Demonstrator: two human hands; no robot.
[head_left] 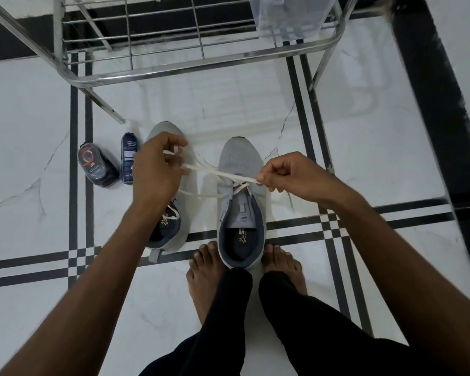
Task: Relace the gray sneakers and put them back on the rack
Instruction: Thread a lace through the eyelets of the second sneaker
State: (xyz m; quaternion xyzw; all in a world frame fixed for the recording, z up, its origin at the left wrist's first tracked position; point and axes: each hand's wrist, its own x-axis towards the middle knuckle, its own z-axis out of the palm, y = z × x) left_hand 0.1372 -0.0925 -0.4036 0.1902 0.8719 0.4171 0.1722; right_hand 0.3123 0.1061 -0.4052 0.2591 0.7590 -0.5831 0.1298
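Left hand (158, 165): fingers curled, pinching one end of the flat cream-white shoelace (223, 174); raised over the forepart of the left-lying sneaker; lace pulled taut toward the other hand
Right hand (288, 176): fingers curled, thumb and forefinger pinching the other part of the same lace just beside the right edge of the shoe being laced
Shoelace: stretched nearly level between the two hands, crossing above the lower eyelets; a second strand running lower from beneath the left hand to the same shoe; threaded only near the toe end, upper eyelets unlaced
Light gray mesh sneaker with dark blue-gray collar (240, 202): upright on the floor, toe pointing at the rack, heel between the two bare feet (206, 270)
Second gray sneaker of the pair (174, 213): on the floor just left of the first, partly hidden by the left hand and forearm; cream lace showing at its tongue
Silver metal wire shoe rack (174, 67): beyond the shoes at the top of the view; both sneakers off it, on the floor
White marble-look tiled floor with black stripes (364, 147): under everything
Dark blue cleaner bottle (128, 158): lying left of the second sneaker
Black rounded pack with a red ring mark (97, 165): just left of the bottle
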